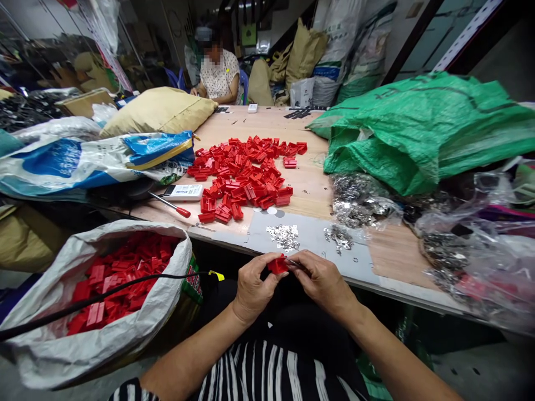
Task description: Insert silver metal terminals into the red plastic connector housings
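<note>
My left hand [257, 287] is closed, its thumb and fingers pinching a small red plastic part [277, 264]. Against the right side of that part, my right hand [320, 281] is closed on a thin metal piece [297, 264], mostly hidden by the fingers. Both hands are just off the table's front edge, above my lap. Beyond them, small flat silver metal pieces [284, 236] lie on a grey sheet [311, 245], with a smaller heap of metal pieces [339, 238] to their right. A large pile of the same red plastic parts [246, 178] covers the table's middle.
An open white sack [37, 351] of red parts stands at my left, a black cable [137, 283] crossing it. A red-handled screwdriver [173, 206] lies near a white box [184, 192]. At right are a green sack [418, 128] and plastic bags [489, 262]. A person [219, 72] sits opposite.
</note>
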Motion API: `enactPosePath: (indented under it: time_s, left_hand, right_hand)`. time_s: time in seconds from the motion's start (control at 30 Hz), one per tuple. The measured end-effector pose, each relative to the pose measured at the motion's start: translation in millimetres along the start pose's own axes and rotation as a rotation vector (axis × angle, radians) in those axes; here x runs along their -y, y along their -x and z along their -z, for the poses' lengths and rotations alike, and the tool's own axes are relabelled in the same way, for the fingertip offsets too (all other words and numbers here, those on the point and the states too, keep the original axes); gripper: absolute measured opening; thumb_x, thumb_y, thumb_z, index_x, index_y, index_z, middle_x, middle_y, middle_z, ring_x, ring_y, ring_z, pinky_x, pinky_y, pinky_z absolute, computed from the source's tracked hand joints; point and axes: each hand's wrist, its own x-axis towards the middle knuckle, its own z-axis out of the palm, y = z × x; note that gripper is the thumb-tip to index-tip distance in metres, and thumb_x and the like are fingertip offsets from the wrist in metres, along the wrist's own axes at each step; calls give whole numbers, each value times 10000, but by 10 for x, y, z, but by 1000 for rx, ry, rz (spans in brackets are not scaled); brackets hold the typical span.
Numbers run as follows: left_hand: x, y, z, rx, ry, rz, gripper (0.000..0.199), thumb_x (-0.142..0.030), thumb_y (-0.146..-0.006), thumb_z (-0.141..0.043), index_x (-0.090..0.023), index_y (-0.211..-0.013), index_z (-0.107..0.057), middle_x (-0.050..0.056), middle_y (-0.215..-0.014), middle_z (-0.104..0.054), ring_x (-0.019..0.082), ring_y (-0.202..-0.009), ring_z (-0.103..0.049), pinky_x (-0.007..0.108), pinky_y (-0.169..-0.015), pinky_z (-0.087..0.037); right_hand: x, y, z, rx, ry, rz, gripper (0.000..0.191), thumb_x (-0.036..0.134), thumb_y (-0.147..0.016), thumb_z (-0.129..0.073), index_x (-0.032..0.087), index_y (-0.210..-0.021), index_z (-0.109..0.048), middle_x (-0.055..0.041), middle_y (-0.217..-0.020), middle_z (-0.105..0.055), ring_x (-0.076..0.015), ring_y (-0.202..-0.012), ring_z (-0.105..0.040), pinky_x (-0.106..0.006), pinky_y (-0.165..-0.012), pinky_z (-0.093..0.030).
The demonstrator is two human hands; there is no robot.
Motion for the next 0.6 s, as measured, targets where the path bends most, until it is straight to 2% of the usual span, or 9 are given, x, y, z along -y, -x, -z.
enactPosePath:
  time_s: [0.23, 0.37, 0.6]
  left_hand:
    - [96, 29, 0, -31, -243, -242, 319, -219, -790, -689, -227, -1105, -645, 45, -1032, -728, 187, -936, -688, 323, -872, -543]
    - [85, 17, 4, -48, -288, -281, 313, -221, -798, -688, -221, -1105, -628, 40, -1030, -726, 168, -937, -689, 296, -871, -546]
    - [64, -33, 13, -105, -334, -335, 323, -207, -791, -696, -215, -1105, -624, 40, -1031, -728, 169, -945, -689, 299, -876, -547]
  right_hand:
    - [42, 9, -69, -10, -73, -81, 142, 156, -916, -461, 212, -933, -590, -41, -862, -631, -177, -782, -605, -286, -702, -464]
    - [38, 16, -98, -76, -76, -176, 65, 234, -912, -519, 208, -955, -560, -19, -818, -628, -163, -698, -583, -273, -660, -439]
    - [114, -52, -97, -92, -121, -262, 137, 304, -913, -499, 209, -854, -578, 0, -745, -619, -145, -638, -544, -253, -620, -401]
